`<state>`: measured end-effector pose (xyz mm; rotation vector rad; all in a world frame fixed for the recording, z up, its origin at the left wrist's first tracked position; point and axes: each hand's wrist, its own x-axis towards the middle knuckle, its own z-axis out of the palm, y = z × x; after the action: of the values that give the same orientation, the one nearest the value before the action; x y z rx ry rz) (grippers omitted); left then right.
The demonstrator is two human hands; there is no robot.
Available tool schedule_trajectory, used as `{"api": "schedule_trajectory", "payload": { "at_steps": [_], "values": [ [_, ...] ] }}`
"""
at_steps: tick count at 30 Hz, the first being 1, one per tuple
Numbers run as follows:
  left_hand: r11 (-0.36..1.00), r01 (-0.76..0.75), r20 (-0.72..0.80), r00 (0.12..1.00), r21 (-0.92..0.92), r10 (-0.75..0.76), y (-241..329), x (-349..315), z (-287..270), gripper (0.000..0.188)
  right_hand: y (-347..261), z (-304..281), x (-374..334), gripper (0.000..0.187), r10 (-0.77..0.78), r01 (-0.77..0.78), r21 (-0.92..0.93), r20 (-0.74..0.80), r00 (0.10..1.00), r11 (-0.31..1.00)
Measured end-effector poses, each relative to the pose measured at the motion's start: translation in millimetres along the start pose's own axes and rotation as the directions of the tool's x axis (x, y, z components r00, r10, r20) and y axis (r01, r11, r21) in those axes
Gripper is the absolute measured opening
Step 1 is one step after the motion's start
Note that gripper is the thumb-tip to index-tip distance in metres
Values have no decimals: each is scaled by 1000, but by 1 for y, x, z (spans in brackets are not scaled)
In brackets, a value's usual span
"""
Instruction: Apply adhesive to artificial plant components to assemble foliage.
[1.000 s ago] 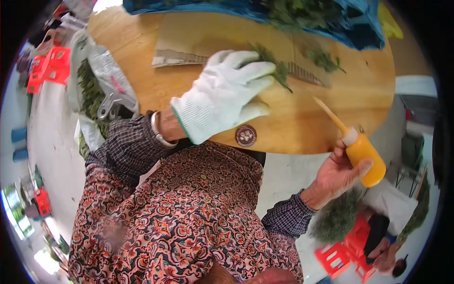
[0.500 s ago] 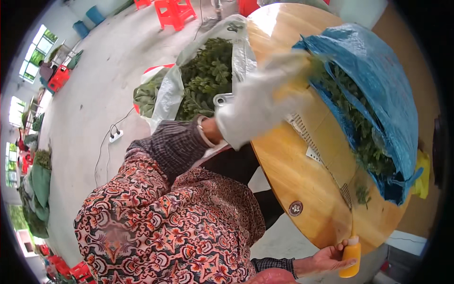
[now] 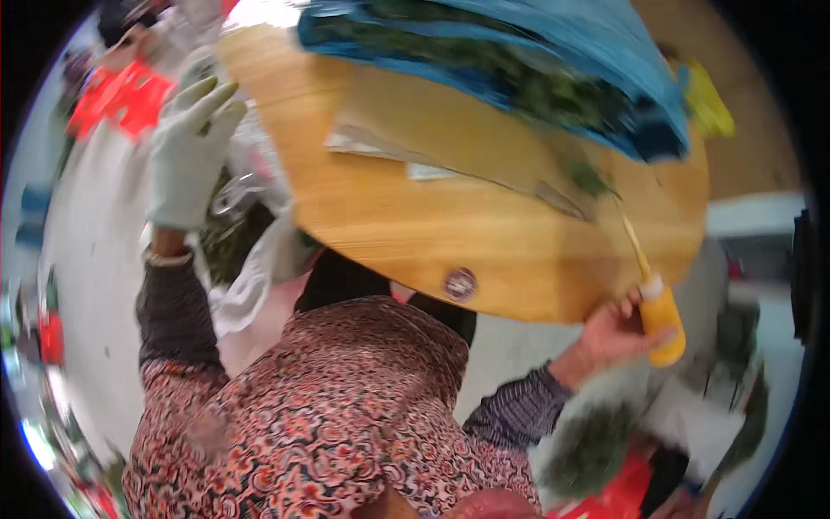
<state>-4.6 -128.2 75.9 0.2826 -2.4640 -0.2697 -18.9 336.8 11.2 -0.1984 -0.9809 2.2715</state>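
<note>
My left hand (image 3: 192,143), in a whitish-green glove, is raised beside the round wooden table's (image 3: 363,221) left edge. Its fingers are apart and nothing shows in them. Bare, my right hand (image 3: 612,333) grips a yellow squeeze bottle (image 3: 663,322) with a long thin nozzle, off the table's near right edge. The nozzle tip points at a small green sprig (image 3: 590,178) lying on the tabletop. Behind the sprig, a blue plastic bag (image 3: 640,95) full of green branches lies on its side. A flat piece of cardboard (image 3: 432,121) sits in front of the bag.
A whitish plastic bag (image 3: 246,298) with greenery stands left of the table, below my left hand. Red stools (image 3: 121,99) and a person are at the far left. More greenery (image 3: 592,450) and a red thing (image 3: 618,493) lie at the lower right. All is blurred.
My view has turned, shifting the table and bags. The gloved left hand has gone from over the table by the blue bag to the left side. My right hand still holds the bottle.
</note>
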Motion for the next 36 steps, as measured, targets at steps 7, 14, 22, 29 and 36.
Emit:
{"api": "schedule_trajectory", "payload": {
  "at_steps": [7,14,22,29,36],
  "values": [
    [587,-734,142,578,-342,804,134,24,21,34,6,30,-27,57,-244,250,0,-216,945,968],
    [546,-647,90,598,-532,796,165,21,99,47,35,49,-75,32,-141,181,121,-280,950,976],
    [506,-703,-26,596,-500,803,153,17,130,37,46,57,-98,28,-244,267,96,-202,949,959],
    [496,-718,18,560,-489,828,153,17,131,27,40,64,-102,26,-252,275,92,-203,946,957],
    [420,-660,-24,552,-623,834,157,19,134,21,35,55,-96,29,-278,294,81,-168,946,952]
  ]
}}
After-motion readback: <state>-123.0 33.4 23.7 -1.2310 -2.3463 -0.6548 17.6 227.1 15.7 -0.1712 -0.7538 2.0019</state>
